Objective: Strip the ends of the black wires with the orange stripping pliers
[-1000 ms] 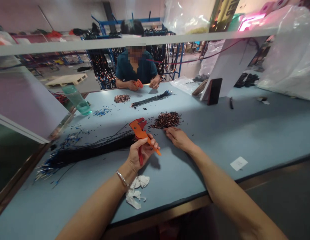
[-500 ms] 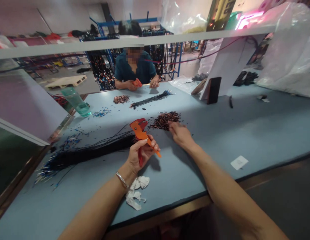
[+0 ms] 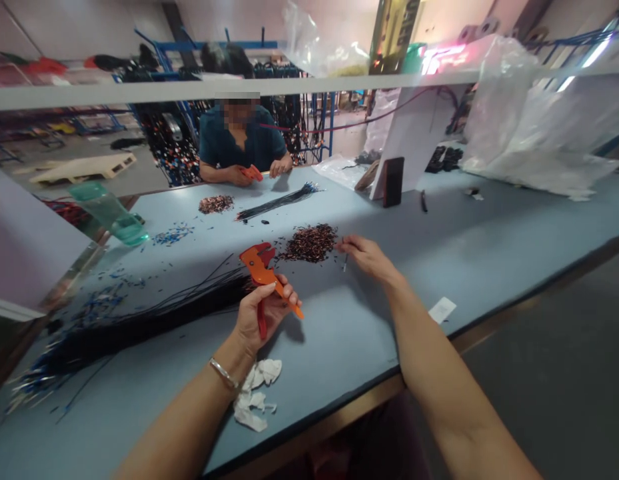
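My left hand (image 3: 269, 308) is wrapped around the handles of an orange and red wire stripper (image 3: 259, 263), its jaws pointing up and away from me. Just left of the tool lies a long bundle of black wires (image 3: 154, 323) with blue and pale ends. My right hand (image 3: 366, 257) has its fingers pinched together beside a pile of small dark and copper offcuts (image 3: 312, 243). A tiny pale-tipped piece shows under those fingertips, too small to name.
A co-worker (image 3: 242, 140) across the table holds a similar red tool near a thinner wire bundle (image 3: 276, 202). Around are a green bottle (image 3: 112, 217), a phone (image 3: 393, 181), crumpled tissue (image 3: 256, 393), a white label (image 3: 442, 310) and a low overhead shelf (image 3: 289, 85).
My right hand has drawn off the offcut pile to its right side, fingers pinched. My left hand still grips the wire stripper. The whole view has shifted, moving the scene leftward.
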Motion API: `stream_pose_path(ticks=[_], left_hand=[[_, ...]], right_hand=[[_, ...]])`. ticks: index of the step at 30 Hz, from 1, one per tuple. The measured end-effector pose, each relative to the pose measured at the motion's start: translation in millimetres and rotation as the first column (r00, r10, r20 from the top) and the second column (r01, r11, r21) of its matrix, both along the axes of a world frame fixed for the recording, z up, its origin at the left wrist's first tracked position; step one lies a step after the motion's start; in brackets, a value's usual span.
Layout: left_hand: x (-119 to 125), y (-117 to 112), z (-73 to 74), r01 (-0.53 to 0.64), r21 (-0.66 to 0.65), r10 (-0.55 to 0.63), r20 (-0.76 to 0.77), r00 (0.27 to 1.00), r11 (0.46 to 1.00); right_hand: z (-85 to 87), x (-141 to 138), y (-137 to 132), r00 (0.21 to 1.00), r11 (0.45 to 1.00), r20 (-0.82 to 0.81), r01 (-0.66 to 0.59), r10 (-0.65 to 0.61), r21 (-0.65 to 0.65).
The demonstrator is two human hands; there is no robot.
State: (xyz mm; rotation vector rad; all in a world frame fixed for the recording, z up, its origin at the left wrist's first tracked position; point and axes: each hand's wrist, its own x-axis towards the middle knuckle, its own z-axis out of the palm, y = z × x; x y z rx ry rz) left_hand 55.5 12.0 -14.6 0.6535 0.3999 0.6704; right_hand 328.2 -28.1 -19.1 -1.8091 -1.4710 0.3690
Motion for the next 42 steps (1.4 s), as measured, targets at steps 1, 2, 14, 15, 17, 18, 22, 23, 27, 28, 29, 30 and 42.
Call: stream_pose_path(ticks=[1, 2, 14, 15, 17, 18, 22, 23, 27, 28, 29, 30, 42], left_hand=[[0, 0, 0.0, -0.003, -0.002, 0.003, -0.002, 1.0, 1.0], [0, -1, -0.1, -0.006, -0.002, 0.006, -0.003, 1.0, 1.0], [1, -2, -0.9, 0.016, -0.007, -0.016, -0.014, 1.0, 1.0], [1, -2, -1.2, 0.015, -0.01, -0.016, -0.016, 1.0, 1.0], [1, -2, -1.8, 0.019, -0.013, -0.02, -0.016, 1.0, 1.0], [1, -2, -2.0, 0.025, -0.011, -0.025, -0.015, 1.0, 1.0], [0, -2, -2.6, 0.063, 0.029, -0.063, -0.012, 0.998, 0.998], [0, -2, -2.9, 0.075, 0.044, -0.074, -0.016, 0.997, 0.996], [0, -5, -5.5, 0.124, 0.128, -0.117, -0.058, 0.991, 0.984], [1, -6, -6.1, 0.134, 0.162, -0.124, -0.07, 0.99, 0.978], [1, -7, -6.7, 0.136, 0.204, -0.121, -0.084, 0.989, 0.969], [2, -9, -7.0, 0.127, 0.256, -0.104, -0.099, 0.99, 0.958], [0, -12, -14.6, 0.11, 0.712, 0.143, -0.285, 0.948, 0.694]], right_hand=[[2.2, -3, -1, 0.999, 1.0, -0.042, -0.005, 0.005, -0.002], [3.9, -4, -2, 0.997, 0.999, -0.071, -0.013, 0.011, -0.034], [-4.5, -16, 5, 1.0, 1.0, -0.014, 0.012, -0.012, -0.011], [-5.2, -14, 5, 0.999, 0.998, 0.004, 0.044, -0.044, -0.034], [-7.2, -12, 6, 0.998, 0.994, 0.027, 0.066, -0.064, -0.087], [-8.3, -13, 6, 0.998, 0.993, 0.029, 0.057, -0.054, -0.1], [-7.7, -18, 8, 1.0, 0.999, -0.008, 0.018, -0.018, -0.043], [-5.8, -20, 7, 0.998, 1.0, -0.053, 0.018, -0.018, -0.001], [6.2, -36, -1, 0.931, 0.983, -0.343, -0.064, 0.121, 0.172], [9.3, -43, -4, 0.91, 0.979, -0.386, -0.086, 0.152, 0.182], [12.0, -49, -6, 0.899, 0.976, -0.397, -0.119, 0.183, 0.181], [14.4, -56, -8, 0.9, 0.972, -0.379, -0.157, 0.213, 0.174], [29.2, -86, -23, 0.955, 0.941, -0.222, -0.119, 0.196, 0.318]])
